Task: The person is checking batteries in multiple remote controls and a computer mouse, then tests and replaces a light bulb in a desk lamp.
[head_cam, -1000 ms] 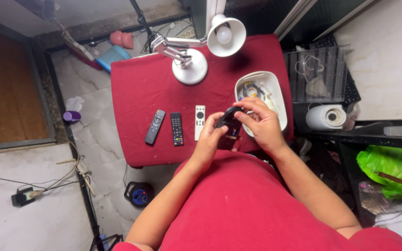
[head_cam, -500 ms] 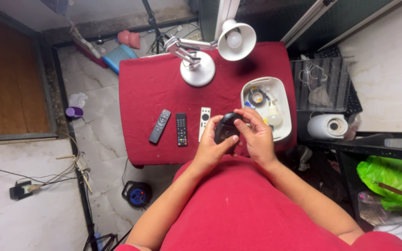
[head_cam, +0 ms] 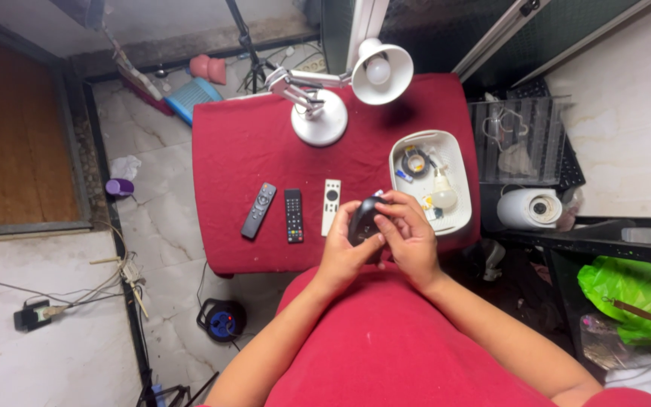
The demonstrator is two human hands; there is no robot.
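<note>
The red-clothed table (head_cam: 265,158) sits below me with three remotes in a row left of my hands. I hold a dark rounded device (head_cam: 363,221) over its near edge, long axis running away from me. My left hand (head_cam: 344,252) cups it from beneath; my right hand (head_cam: 408,237) curls its fingers over the top.

Tray (head_cam: 457,151) contents too small to identify.
</note>
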